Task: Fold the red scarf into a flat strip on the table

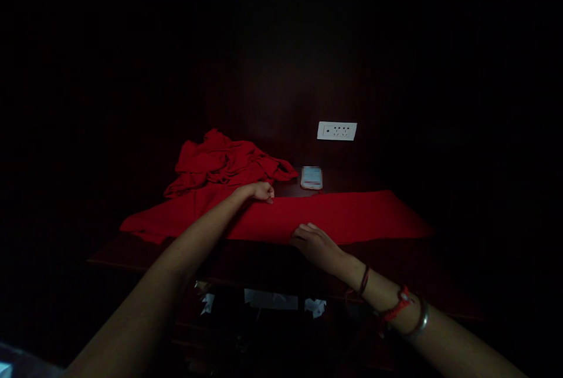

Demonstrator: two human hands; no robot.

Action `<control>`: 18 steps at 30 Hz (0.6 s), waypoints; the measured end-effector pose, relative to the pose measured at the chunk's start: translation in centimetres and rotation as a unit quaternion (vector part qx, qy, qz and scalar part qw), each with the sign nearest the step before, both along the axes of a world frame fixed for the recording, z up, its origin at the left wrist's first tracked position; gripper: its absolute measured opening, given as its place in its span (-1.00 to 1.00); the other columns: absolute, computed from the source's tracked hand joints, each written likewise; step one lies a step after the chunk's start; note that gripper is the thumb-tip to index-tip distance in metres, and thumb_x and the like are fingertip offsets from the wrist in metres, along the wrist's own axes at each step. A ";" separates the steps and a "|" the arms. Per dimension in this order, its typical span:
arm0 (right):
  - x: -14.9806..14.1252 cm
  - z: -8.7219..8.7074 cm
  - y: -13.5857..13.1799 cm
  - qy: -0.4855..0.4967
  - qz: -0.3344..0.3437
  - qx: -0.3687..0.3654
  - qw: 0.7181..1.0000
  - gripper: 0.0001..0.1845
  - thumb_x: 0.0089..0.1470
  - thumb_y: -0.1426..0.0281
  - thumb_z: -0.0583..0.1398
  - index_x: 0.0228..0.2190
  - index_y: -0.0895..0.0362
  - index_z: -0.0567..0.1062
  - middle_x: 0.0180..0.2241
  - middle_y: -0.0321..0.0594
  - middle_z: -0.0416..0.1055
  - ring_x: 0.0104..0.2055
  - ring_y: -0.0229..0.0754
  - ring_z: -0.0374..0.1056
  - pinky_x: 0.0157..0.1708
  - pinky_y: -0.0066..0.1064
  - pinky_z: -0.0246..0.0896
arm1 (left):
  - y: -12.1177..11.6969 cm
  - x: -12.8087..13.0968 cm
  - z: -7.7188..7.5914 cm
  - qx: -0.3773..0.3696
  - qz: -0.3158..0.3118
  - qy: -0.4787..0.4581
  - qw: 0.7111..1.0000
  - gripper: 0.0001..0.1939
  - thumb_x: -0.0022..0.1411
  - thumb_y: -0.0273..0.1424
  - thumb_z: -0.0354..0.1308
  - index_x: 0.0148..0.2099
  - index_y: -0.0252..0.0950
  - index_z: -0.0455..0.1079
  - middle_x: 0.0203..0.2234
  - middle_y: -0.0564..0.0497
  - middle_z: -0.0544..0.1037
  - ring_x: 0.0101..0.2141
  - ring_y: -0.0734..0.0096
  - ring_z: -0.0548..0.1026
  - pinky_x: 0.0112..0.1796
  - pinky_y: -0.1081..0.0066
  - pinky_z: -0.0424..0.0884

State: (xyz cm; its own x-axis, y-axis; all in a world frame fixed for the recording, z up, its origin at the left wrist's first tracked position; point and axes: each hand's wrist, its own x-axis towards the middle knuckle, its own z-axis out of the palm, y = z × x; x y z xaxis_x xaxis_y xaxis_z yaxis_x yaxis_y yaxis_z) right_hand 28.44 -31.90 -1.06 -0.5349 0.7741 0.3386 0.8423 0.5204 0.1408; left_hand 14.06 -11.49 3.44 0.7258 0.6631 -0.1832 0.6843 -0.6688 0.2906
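A long strip of red cloth, folded flat, stretches across the dark table. My left hand pinches its far edge near the middle, fingers closed. At the near edge, a little to the right, my right hand has its fingers curled together on the cloth's border. Behind the left part of the strip lies a crumpled heap of red fabric. Whether the heap and the strip are one piece I cannot tell. Bracelets circle my right wrist and forearm.
A phone with a lit screen lies behind the cloth. On the dark wall above it is a white socket plate. Below the table's front edge, pale papers show on a shelf. The surroundings are very dark.
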 end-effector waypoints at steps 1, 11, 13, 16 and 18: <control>0.0 0.0 0.0 -0.001 -0.001 0.004 1.000 -0.83 0.05 0.50 0.04 -0.49 0.13 0.40 -0.46 -0.29 0.30 -0.40 -0.29 0.15 -0.35 -0.45 0.02 | 0.2 0.0 0.2 -0.016 -0.001 -0.004 1.000 -0.87 -0.09 -0.45 0.11 -0.39 -0.35 0.36 -0.53 0.09 0.44 -0.47 0.49 0.36 -0.43 0.56 0.23; 0.0 -0.4 0.1 0.009 0.014 -0.009 1.000 -0.77 0.10 0.45 -0.01 -0.47 0.14 0.41 -0.45 -0.27 0.28 -0.40 -0.30 0.14 -0.32 -0.43 0.01 | 1.5 0.6 -0.4 -0.069 0.049 -0.063 0.994 -0.54 -0.26 -0.53 0.26 -0.19 -0.39 0.32 -0.58 0.13 0.40 -0.50 0.52 0.36 -0.44 0.57 0.26; 0.0 -0.3 0.0 -0.009 0.030 -0.011 0.999 -0.80 0.09 0.44 0.01 -0.45 0.13 0.41 -0.44 -0.27 0.28 -0.39 -0.29 0.14 -0.33 -0.44 0.01 | 1.6 0.6 -0.8 -0.058 0.064 -0.076 0.993 -0.50 -0.29 -0.52 0.28 -0.18 -0.40 0.32 -0.57 0.13 0.41 -0.49 0.50 0.36 -0.43 0.56 0.27; 0.1 0.0 -0.2 -0.011 0.025 -0.014 1.000 -0.82 0.08 0.47 0.02 -0.44 0.13 0.41 -0.43 -0.27 0.28 -0.39 -0.29 0.14 -0.32 -0.44 0.00 | 1.3 0.6 -1.0 -0.046 0.076 -0.085 0.992 -0.50 -0.23 -0.52 0.26 -0.14 -0.44 0.29 -0.51 0.08 0.42 -0.47 0.49 0.37 -0.43 0.56 0.27; 0.0 0.3 -0.4 -0.003 0.005 -0.021 1.000 -0.83 0.06 0.51 0.03 -0.44 0.14 0.40 -0.43 -0.27 0.29 -0.38 -0.29 0.14 -0.31 -0.44 0.01 | 0.8 0.5 -1.1 -0.040 0.076 -0.084 0.993 -0.53 -0.18 -0.53 0.23 -0.12 -0.46 0.29 -0.47 0.06 0.43 -0.45 0.49 0.37 -0.42 0.56 0.26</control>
State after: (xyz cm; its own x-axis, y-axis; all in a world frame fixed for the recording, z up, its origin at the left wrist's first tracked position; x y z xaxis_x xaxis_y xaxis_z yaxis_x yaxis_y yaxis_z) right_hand 28.44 -32.32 -0.75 -0.5446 0.7822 0.3025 0.8361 0.5344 0.1236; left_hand 14.57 -10.67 2.34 0.6430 0.7557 -0.1241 0.7133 -0.5320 0.4564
